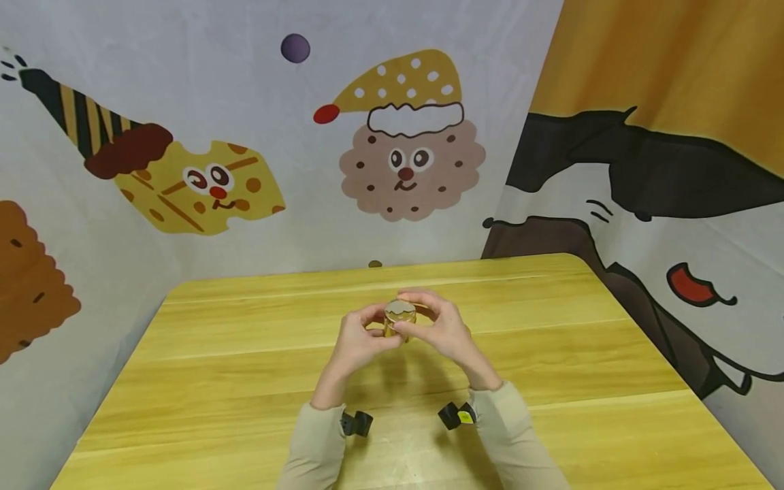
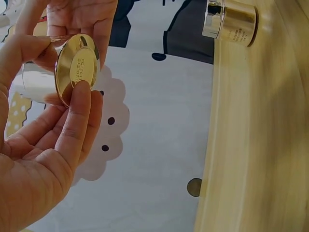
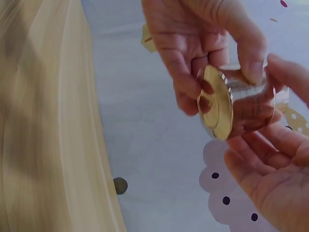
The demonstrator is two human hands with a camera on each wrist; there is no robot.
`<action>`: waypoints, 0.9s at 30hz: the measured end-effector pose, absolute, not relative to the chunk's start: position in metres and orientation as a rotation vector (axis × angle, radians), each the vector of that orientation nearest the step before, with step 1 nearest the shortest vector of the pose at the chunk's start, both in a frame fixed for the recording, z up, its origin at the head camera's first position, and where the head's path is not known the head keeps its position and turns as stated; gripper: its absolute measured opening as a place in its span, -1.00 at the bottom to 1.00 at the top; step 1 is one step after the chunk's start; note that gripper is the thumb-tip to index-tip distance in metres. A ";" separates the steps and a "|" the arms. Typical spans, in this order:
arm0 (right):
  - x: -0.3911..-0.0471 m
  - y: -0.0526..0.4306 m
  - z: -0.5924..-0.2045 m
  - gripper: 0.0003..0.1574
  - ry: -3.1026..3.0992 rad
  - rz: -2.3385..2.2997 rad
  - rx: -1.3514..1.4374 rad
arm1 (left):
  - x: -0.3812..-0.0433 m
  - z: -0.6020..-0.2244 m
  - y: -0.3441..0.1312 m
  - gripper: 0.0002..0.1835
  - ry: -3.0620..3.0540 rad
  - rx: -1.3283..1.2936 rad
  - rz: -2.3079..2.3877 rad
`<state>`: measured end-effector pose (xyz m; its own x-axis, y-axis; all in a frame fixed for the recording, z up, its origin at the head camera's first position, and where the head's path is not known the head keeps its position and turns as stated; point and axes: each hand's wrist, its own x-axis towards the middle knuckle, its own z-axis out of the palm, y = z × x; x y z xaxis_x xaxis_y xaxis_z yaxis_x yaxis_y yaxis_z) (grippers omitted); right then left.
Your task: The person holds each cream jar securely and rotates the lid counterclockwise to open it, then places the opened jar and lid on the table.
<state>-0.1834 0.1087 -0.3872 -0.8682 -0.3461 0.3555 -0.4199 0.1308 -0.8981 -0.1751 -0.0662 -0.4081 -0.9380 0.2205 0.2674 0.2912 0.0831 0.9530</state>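
Observation:
Both hands hold a shiny gold jar (image 1: 400, 312) above the table, its flat base downward. My left hand (image 1: 357, 338) grips it low, with fingertips against the gold base (image 2: 86, 62), which carries printed characters. In the right wrist view the left thumb presses on the mirror-like side of the jar (image 3: 248, 108). My right hand (image 1: 446, 329) curls its thumb and fingers round the upper end, hiding part of it. A second gold jar (image 2: 236, 24) with a silvery cap stands on the table in the left wrist view.
The pale wooden table (image 1: 233, 374) ends at a rounded back edge. Behind it hangs a cloth backdrop (image 1: 294, 150) with cartoon food figures. Small black devices (image 1: 356, 423) sit at both wrists, on the beige sleeves.

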 end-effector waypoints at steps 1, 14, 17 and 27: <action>-0.184 0.110 -0.388 -0.48 -2.316 1.874 0.802 | -0.175 -0.408 -0.067 -0.51 -2.263 -0.549 -2.034; -0.171 0.104 -0.369 -0.49 -2.280 1.826 0.766 | -0.175 -0.407 -0.068 -0.55 -2.272 -0.513 -2.042; -0.170 0.105 -0.368 -0.55 -2.284 1.826 0.774 | -0.175 -0.408 -0.068 -0.54 -2.275 -0.511 -2.035; -0.177 0.109 -0.378 -0.45 -2.315 1.806 0.918 | -0.175 -0.407 -0.068 -0.58 -2.293 -0.475 -2.056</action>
